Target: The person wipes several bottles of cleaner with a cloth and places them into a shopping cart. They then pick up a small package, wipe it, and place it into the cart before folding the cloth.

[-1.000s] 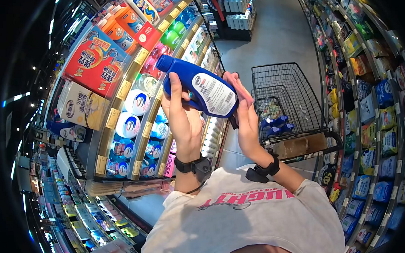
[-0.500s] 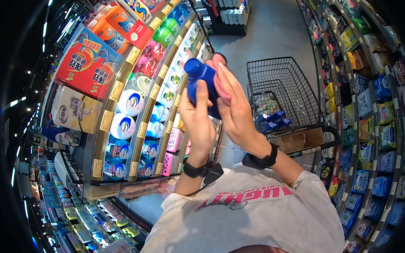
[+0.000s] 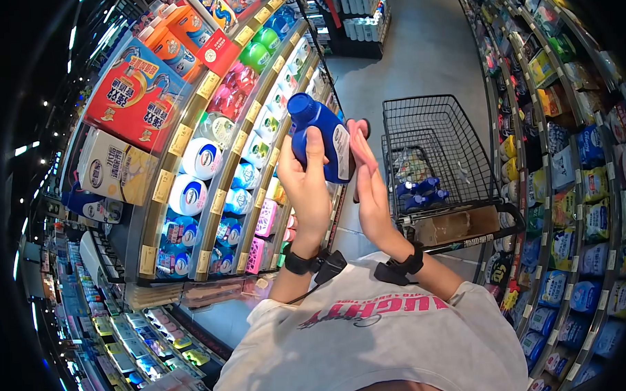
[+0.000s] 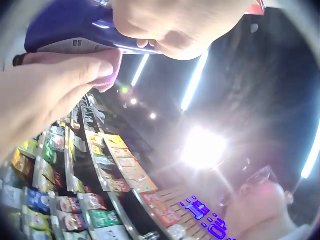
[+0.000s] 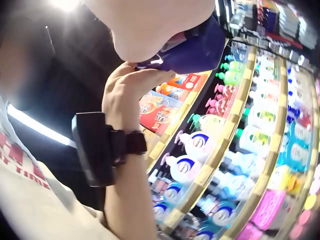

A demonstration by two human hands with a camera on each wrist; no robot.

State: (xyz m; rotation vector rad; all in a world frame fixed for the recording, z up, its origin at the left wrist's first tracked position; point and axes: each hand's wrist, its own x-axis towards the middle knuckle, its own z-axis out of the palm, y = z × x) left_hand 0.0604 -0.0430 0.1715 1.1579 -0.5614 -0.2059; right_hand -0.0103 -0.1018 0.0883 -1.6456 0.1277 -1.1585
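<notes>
My left hand [image 3: 306, 202] grips a dark blue plastic bottle [image 3: 319, 137] with a blue cap, its thumb along the near side. The bottle is tilted, cap up and to the left, and part of its white printed label shows on the right. A folded pink cloth [image 3: 359, 144] is in my right hand [image 3: 375, 203], just beside the label. In the left wrist view the right thumb lies over the cloth [image 4: 102, 80], right at the bottle [image 4: 65, 25]. The right wrist view shows the left hand [image 5: 122, 92] around the bottle [image 5: 197, 50].
A black wire shopping cart [image 3: 420, 99] stands to the right, with several blue bottles [image 3: 422, 192] inside and a brown cardboard piece [image 3: 459, 225] near its handle. On the left are shelves with pump bottles [image 3: 201, 158] and a red box [image 3: 134, 98]; packaged goods [image 3: 592, 186] line the right.
The bottle has turned, so its label faces me less than a second ago. The cloth crossed over the bottle half a second ago; now it is farther right, uncovering part of the label.
</notes>
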